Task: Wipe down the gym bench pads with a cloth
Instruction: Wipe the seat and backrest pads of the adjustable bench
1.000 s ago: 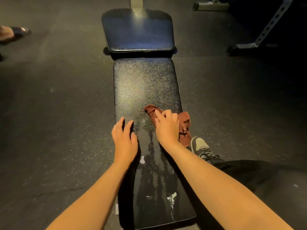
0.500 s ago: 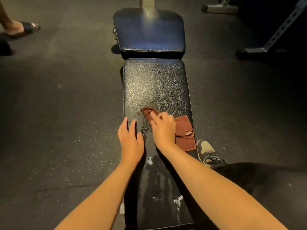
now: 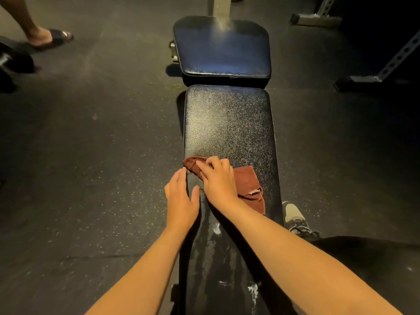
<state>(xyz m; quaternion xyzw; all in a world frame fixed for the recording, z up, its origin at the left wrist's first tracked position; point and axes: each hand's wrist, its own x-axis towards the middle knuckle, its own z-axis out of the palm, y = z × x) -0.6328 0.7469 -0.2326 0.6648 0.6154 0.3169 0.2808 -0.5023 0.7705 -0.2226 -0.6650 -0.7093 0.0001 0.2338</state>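
**Cloth at the left edge of the long pad, mid-wipe**

Our right hand (image 3: 218,183) is bunched over the rust-brown cloth (image 3: 248,183), fingers curled into its rolled front end and pressing it onto the long pad (image 3: 229,123). The cloth lies across the pad's middle. Its gathered end reaches the left edge and its loose tail trails toward the right edge behind the wrist. We judge the curled grip is there to stop the fabric sliding out from under the palm during a stroke.

Our left hand (image 3: 181,198) lies flat and apart from the cloth, fingers straight, on the pad's left edge just beside the right hand. It holds nothing, and it looks placed to brace us as we lean forward.

Nearer to us the pad shows white marks (image 3: 252,289) and dull streaks. The far half and the short pad (image 3: 221,48) beyond the gap look untouched, so we take most of the job to lie ahead.

Around the bench is dark speckled floor (image 3: 91,133). Our own shoe (image 3: 293,214) stands close by the right side of the pad. A rack foot (image 3: 363,78) sits well off to the right, and another person's sandalled foot (image 3: 52,37) is far off at the upper left. Nothing lies on the pads in the cloth's way, and only our left hand sits close to its line.
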